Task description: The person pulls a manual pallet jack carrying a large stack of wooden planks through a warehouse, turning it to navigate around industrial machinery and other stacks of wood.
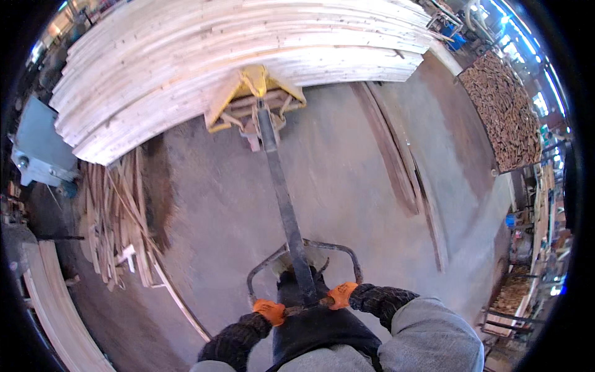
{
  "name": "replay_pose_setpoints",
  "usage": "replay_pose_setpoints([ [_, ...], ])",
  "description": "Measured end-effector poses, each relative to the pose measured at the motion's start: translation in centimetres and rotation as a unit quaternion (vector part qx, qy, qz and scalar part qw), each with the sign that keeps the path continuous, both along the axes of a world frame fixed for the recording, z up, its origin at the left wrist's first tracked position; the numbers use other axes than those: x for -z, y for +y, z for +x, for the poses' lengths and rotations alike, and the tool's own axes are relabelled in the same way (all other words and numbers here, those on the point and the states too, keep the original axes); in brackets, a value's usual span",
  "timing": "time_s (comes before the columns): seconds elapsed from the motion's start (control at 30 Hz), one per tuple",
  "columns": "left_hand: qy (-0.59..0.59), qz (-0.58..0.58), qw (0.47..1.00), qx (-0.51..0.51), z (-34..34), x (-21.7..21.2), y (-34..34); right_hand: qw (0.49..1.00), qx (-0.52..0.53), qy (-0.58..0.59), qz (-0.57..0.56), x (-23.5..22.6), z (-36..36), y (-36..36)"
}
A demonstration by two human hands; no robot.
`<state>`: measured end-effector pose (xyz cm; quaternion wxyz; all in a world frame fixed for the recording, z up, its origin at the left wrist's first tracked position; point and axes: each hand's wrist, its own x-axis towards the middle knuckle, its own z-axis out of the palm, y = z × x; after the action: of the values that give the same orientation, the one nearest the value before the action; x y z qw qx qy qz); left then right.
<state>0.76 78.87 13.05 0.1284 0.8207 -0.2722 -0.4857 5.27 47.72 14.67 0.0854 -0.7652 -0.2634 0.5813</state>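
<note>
Both hands, in orange gloves, grip the handle of a pallet jack (282,186). My left hand (269,312) is closed round the left part of the handle's crossbar. On the crossbar's right part, close to the central shaft, my right hand (341,296) is closed too. The black shaft runs away from me to the yellow front (254,80) of the jack. Just beyond that lies a wide stack of pale boards (186,68); the jack's forks are hidden there.
Long boards (396,155) lie on the floor to the right. At the left are loose wood strips (118,211), a grey-blue machine (43,142) and more boards (62,304). A crate of wood pieces (503,111) stands at the far right.
</note>
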Motion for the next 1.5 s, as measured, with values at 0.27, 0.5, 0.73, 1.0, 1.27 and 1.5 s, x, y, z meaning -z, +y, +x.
replay_pose_setpoints([
  [0.27,-0.076,-0.004,0.997,-0.004,2.2,-9.1,0.3,0.998,0.056,-0.017,-0.037,-11.8,3.2,0.6],
  [0.5,-0.162,0.078,0.979,-0.096,0.9,-11.4,-0.9,0.994,0.051,-0.091,0.006,-12.2,2.4,0.2],
  [0.73,-0.249,0.115,0.945,-0.178,1.3,-13.8,-2.4,0.985,0.051,-0.167,0.009,-16.1,3.2,0.1],
  [1.0,-0.229,0.157,0.938,-0.21,2.7,-16.1,-3.4,0.971,0.071,-0.226,0.023,-15.7,4.6,-0.6],
  [1.27,-0.268,0.19,0.922,-0.206,1.7,-15.6,-4.2,0.97,0.087,-0.223,0.035,-15.1,4.0,-1.1],
  [1.5,-0.295,0.187,0.913,-0.209,2.7,-13.7,-4.9,0.96,0.119,-0.253,0.013,-15.9,3.5,-1.7],
])
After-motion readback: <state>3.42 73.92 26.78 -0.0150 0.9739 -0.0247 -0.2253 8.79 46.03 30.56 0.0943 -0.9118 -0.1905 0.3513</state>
